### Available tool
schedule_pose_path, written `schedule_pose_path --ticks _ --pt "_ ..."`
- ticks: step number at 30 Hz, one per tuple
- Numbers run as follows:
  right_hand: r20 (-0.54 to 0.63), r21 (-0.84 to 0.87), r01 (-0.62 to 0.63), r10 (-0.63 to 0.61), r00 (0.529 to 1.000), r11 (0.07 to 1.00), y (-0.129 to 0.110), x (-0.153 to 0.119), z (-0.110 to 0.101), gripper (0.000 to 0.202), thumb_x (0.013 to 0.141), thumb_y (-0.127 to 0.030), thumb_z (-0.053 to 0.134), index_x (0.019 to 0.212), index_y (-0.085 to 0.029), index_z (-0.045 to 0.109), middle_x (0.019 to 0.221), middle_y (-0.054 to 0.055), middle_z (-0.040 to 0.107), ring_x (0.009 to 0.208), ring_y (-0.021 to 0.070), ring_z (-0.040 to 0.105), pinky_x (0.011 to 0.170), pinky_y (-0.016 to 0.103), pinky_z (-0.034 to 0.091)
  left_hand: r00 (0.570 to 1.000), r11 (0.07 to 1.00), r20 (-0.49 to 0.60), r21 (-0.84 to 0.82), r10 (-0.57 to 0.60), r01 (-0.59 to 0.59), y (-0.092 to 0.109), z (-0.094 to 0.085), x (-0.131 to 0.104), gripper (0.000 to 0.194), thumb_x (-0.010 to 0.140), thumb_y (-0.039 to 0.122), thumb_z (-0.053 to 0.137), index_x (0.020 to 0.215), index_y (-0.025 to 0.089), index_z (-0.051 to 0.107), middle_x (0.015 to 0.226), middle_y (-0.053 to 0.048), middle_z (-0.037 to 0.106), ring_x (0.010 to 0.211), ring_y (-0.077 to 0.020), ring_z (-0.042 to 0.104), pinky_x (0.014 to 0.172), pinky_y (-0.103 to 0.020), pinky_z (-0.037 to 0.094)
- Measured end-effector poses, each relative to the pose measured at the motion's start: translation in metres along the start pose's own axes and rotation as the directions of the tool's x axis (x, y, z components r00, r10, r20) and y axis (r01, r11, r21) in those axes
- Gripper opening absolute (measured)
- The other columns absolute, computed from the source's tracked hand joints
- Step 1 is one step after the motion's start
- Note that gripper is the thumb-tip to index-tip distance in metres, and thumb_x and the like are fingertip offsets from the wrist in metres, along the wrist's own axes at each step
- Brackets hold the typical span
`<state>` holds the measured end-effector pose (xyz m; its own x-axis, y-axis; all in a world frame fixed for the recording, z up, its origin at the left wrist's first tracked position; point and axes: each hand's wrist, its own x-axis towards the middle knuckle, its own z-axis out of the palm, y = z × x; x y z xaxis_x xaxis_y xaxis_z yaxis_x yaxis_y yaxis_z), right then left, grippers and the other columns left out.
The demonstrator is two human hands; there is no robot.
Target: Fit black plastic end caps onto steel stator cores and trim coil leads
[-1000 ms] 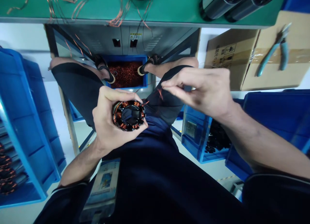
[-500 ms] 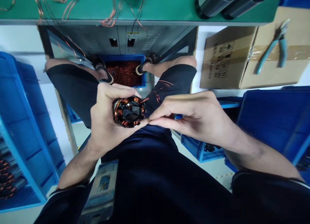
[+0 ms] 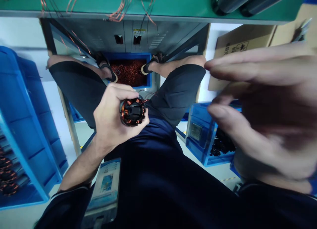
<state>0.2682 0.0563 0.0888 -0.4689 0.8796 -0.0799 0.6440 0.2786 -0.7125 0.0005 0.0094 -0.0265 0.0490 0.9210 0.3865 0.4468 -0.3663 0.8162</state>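
Observation:
My left hand [image 3: 110, 118] is closed around a motor stator [image 3: 133, 112], whose black end with copper windings faces up. Thin copper wire ends [image 3: 146, 100] stick out on its right side. Lifted at the right and blurred is my right hand [image 3: 267, 106], fingers and thumb apart, with nothing visible between them. It covers much of a cardboard box [image 3: 239, 37]. On that box, mostly hidden behind the hand, lie the pliers [image 3: 300, 30].
A green bench [image 3: 173, 4] with copper wires [image 3: 121, 11] and black cylinders [image 3: 232, 1] spans the top. Blue bins stand left [image 3: 32, 123] and right [image 3: 200, 136], the left one holding several stators [image 3: 8, 176]. Between the feet, a blue tray [image 3: 150, 72] contains copper scraps.
My right hand has let go of the wire at the stator and moved right and up, opening in front of the box. My left hand still holds the stator.

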Motion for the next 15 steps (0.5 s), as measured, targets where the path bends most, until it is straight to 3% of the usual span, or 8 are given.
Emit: schedule_pose_path --ticks 2,4,6,8,11,15 --pt "0.071 0.052 0.016 -0.019 0.997 0.999 -0.011 0.001 0.011 0.050 0.110 -0.030 0.066 0.160 -0.027 0.071 0.176 0.012 0.063 0.155 0.0341 0.066 0.110 0.043 0.069 0.999 0.999 0.047 0.044 0.018 -0.020 0.003 0.000 0.002 0.049 0.080 0.034 0.096 0.121 0.031 0.070 0.108 -0.005 0.074 0.103 -0.0297 0.076 0.080 -0.045 0.068" --pt "0.126 0.142 0.073 -0.092 0.988 0.987 -0.011 0.007 0.033 0.047 0.114 -0.025 0.054 0.158 -0.014 0.065 0.170 0.021 0.066 0.156 0.0332 0.067 0.121 0.045 0.064 0.993 0.998 0.114 0.060 0.019 -0.026 0.009 0.001 0.003 0.045 0.084 0.033 0.095 0.121 0.031 0.070 0.108 -0.006 0.073 0.104 -0.0287 0.076 0.075 -0.041 0.066" --pt "0.204 0.227 0.061 -0.108 0.973 0.972 -0.002 0.014 0.054 0.038 0.118 -0.022 0.046 0.152 -0.010 0.059 0.136 0.018 0.079 0.123 0.0247 0.081 0.106 0.039 0.067 0.983 0.997 0.183 0.058 0.034 -0.045 0.016 0.002 0.004 0.041 0.087 0.027 0.093 0.120 0.030 0.070 0.109 -0.005 0.074 0.101 -0.0254 0.077 0.071 -0.037 0.064" --pt "0.279 0.300 -0.012 -0.076 0.957 0.954 0.008 0.017 0.063 0.023 0.122 -0.027 0.046 0.139 -0.017 0.057 0.099 0.001 0.073 0.078 0.0154 0.071 0.080 0.030 0.061 0.975 0.998 0.217 0.032 0.039 -0.047 0.024 0.001 0.005 0.040 0.086 0.025 0.093 0.119 0.030 0.070 0.110 -0.004 0.076 0.099 -0.0238 0.078 0.070 -0.037 0.063" --pt "0.305 0.352 0.012 -0.127 0.944 0.936 0.011 0.015 0.050 0.017 0.124 -0.040 0.054 0.115 -0.025 0.055 0.089 -0.005 0.060 0.067 0.0124 0.054 0.072 0.028 0.052 0.983 0.997 0.182 -0.075 -0.011 0.025 0.036 -0.005 0.010 0.045 0.083 0.035 0.097 0.119 0.030 0.072 0.107 -0.004 0.076 0.093 -0.0247 0.077 0.069 -0.042 0.064" --pt "0.320 0.338 0.104 -0.218 0.922 0.936 0.000 0.017 0.015 0.017 0.124 -0.033 0.055 0.111 -0.026 0.062 0.088 -0.003 0.062 0.074 0.0138 0.061 0.084 0.029 0.057 0.997 0.979 0.080 -0.203 0.006 0.010 0.044 -0.012 0.025 0.042 0.081 0.050 0.100 0.111 0.031 0.077 0.096 -0.001 0.080 0.086 -0.0255 0.078 0.083 -0.055 0.068"
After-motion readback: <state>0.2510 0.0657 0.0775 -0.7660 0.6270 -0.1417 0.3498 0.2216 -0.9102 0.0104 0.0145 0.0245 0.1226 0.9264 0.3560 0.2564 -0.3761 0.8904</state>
